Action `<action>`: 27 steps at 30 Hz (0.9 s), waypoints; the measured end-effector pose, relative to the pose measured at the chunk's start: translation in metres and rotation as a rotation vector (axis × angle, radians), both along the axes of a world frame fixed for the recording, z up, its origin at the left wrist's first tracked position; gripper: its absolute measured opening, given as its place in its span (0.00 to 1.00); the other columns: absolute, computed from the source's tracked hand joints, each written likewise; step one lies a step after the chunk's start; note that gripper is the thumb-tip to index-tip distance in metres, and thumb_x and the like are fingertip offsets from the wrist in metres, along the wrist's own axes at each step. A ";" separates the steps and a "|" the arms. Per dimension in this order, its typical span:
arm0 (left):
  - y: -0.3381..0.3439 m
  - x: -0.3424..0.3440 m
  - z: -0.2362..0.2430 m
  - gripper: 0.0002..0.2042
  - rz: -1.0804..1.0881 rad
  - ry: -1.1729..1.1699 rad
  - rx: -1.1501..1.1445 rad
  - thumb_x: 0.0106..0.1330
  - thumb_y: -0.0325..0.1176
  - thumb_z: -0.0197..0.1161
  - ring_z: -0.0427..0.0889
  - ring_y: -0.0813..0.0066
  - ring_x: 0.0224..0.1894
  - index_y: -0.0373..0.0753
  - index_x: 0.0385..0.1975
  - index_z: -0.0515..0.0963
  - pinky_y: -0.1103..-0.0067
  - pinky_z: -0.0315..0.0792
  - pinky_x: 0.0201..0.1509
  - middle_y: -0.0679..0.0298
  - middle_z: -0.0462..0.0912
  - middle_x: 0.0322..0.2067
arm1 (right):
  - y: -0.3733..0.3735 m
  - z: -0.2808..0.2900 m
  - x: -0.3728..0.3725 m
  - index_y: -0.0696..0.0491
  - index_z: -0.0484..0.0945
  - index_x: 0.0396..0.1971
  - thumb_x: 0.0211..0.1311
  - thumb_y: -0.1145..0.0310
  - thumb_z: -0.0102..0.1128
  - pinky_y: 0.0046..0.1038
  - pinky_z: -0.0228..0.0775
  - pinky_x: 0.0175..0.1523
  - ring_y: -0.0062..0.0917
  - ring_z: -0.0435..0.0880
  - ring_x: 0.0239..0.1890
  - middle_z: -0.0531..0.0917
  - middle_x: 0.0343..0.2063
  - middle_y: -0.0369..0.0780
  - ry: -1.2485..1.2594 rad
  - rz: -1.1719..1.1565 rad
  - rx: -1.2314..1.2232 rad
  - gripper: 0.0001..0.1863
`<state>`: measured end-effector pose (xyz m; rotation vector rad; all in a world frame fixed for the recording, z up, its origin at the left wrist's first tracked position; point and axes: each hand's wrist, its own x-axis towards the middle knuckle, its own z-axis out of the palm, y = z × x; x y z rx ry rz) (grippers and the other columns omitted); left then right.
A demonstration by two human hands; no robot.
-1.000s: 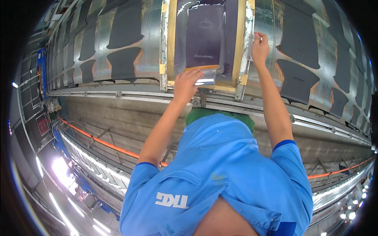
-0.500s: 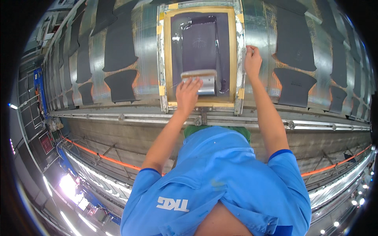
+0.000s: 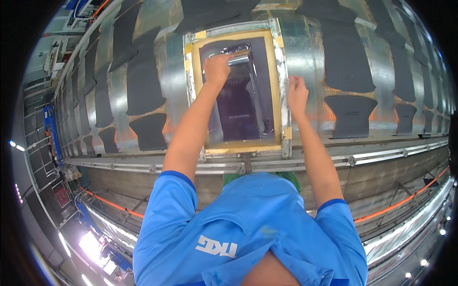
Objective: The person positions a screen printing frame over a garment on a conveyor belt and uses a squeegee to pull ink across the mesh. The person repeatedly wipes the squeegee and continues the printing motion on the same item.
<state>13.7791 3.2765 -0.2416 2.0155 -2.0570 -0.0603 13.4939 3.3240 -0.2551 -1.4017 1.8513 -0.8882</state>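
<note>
A screen-printing frame point(image 3: 285, 121) with yellowish taped borders lies flat before me on the long metal table. Its mesh point(image 3: 236, 107) looks dark purple, with wet dark ink point(image 3: 267, 127) streaked at the right side and pooled at the far end. My left hand point(image 3: 217, 70) is closed around the left part of a metal-edged squeegee point(image 3: 240, 59), which rests on the mesh near the far end. At the frame's right rail, my right hand point(image 3: 297, 95) has its fingers curled closed against the outer edge; the fingertips are partly hidden.
Dark grey cut panels point(image 3: 350, 114) lie in rows on the shiny table point(image 3: 305, 43) to both sides of the frame. Along the table's near edge runs a metal rail point(image 3: 324, 161), between the frame and my body. An orange bar point(image 3: 398, 200) runs lower, behind me.
My left hand and the squeegee have moved from the frame's near end to its far end. Printed marks now show through the near mesh. My right hand stays at the right rail.
</note>
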 end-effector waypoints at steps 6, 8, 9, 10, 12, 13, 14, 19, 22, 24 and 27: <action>0.133 -0.037 -0.001 0.17 -0.068 0.127 -0.064 0.50 0.19 0.61 0.84 0.70 0.45 0.49 0.37 0.86 0.69 0.68 0.40 0.71 0.88 0.41 | -0.003 -0.011 -0.005 0.53 0.80 0.42 0.71 0.59 0.53 0.44 0.73 0.44 0.48 0.85 0.34 0.85 0.27 0.51 -0.010 -0.016 -0.034 0.13; 0.188 -0.046 -0.010 0.16 -0.076 0.126 -0.081 0.51 0.20 0.63 0.84 0.74 0.47 0.48 0.37 0.85 0.72 0.66 0.40 0.72 0.88 0.42 | -0.006 -0.017 -0.008 0.53 0.80 0.42 0.71 0.58 0.53 0.44 0.72 0.45 0.48 0.85 0.35 0.85 0.28 0.50 -0.012 -0.013 -0.035 0.15; 0.210 -0.053 -0.010 0.15 -0.075 0.131 -0.108 0.52 0.21 0.63 0.84 0.75 0.47 0.48 0.37 0.85 0.72 0.66 0.40 0.73 0.88 0.42 | -0.007 -0.020 -0.009 0.53 0.80 0.42 0.71 0.57 0.53 0.44 0.72 0.45 0.48 0.84 0.35 0.85 0.28 0.50 -0.015 -0.010 -0.063 0.15; 0.230 -0.062 -0.011 0.14 -0.077 0.138 -0.134 0.53 0.21 0.64 0.84 0.75 0.47 0.48 0.37 0.85 0.72 0.66 0.40 0.73 0.88 0.42 | -0.008 -0.023 -0.010 0.53 0.80 0.42 0.70 0.57 0.53 0.44 0.72 0.45 0.48 0.84 0.35 0.85 0.28 0.50 -0.017 -0.009 -0.091 0.15; 0.264 -0.073 -0.011 0.11 -0.071 0.142 -0.142 0.56 0.24 0.65 0.84 0.74 0.46 0.47 0.37 0.85 0.72 0.67 0.41 0.73 0.88 0.42 | -0.005 -0.022 -0.009 0.53 0.81 0.43 0.70 0.57 0.54 0.43 0.71 0.44 0.47 0.84 0.35 0.85 0.28 0.49 -0.009 -0.005 -0.021 0.15; 0.275 -0.075 -0.011 0.09 -0.066 0.142 -0.135 0.58 0.27 0.66 0.83 0.74 0.46 0.46 0.37 0.85 0.71 0.67 0.42 0.72 0.88 0.41 | -0.004 -0.026 -0.009 0.53 0.81 0.43 0.70 0.57 0.54 0.43 0.71 0.44 0.47 0.84 0.35 0.85 0.28 0.50 0.004 -0.002 -0.017 0.15; 0.274 -0.079 -0.008 0.07 -0.051 0.145 -0.147 0.60 0.29 0.66 0.83 0.73 0.46 0.46 0.37 0.85 0.71 0.68 0.44 0.72 0.87 0.41 | -0.010 -0.023 -0.009 0.53 0.81 0.43 0.70 0.57 0.54 0.43 0.71 0.44 0.47 0.84 0.35 0.85 0.28 0.50 0.023 0.011 -0.031 0.15; 0.197 -0.052 0.003 0.19 -0.032 0.174 -0.183 0.51 0.19 0.61 0.80 0.65 0.49 0.47 0.41 0.83 0.67 0.69 0.46 0.69 0.86 0.41 | -0.009 -0.023 -0.008 0.54 0.80 0.42 0.71 0.59 0.54 0.42 0.72 0.44 0.46 0.84 0.33 0.85 0.28 0.50 -0.009 -0.010 -0.121 0.14; 0.111 -0.019 0.007 0.18 -0.017 0.155 -0.151 0.50 0.20 0.62 0.82 0.61 0.43 0.47 0.40 0.85 0.65 0.73 0.45 0.65 0.87 0.38 | -0.007 -0.015 -0.004 0.54 0.80 0.42 0.71 0.60 0.54 0.42 0.72 0.44 0.46 0.85 0.33 0.85 0.28 0.50 -0.007 -0.007 -0.072 0.14; 0.052 0.004 0.006 0.16 -0.054 0.169 -0.136 0.53 0.23 0.62 0.84 0.56 0.41 0.48 0.41 0.84 0.63 0.77 0.44 0.61 0.86 0.38 | -0.006 -0.012 -0.001 0.54 0.80 0.42 0.71 0.59 0.54 0.42 0.72 0.43 0.46 0.84 0.32 0.84 0.26 0.50 -0.024 -0.020 -0.064 0.14; -0.013 0.018 0.011 0.15 -0.020 0.081 -0.006 0.56 0.29 0.62 0.84 0.57 0.43 0.49 0.44 0.83 0.63 0.77 0.46 0.61 0.86 0.40 | -0.003 -0.014 0.000 0.53 0.80 0.42 0.71 0.59 0.54 0.41 0.72 0.41 0.44 0.84 0.29 0.83 0.23 0.49 -0.010 -0.050 -0.052 0.13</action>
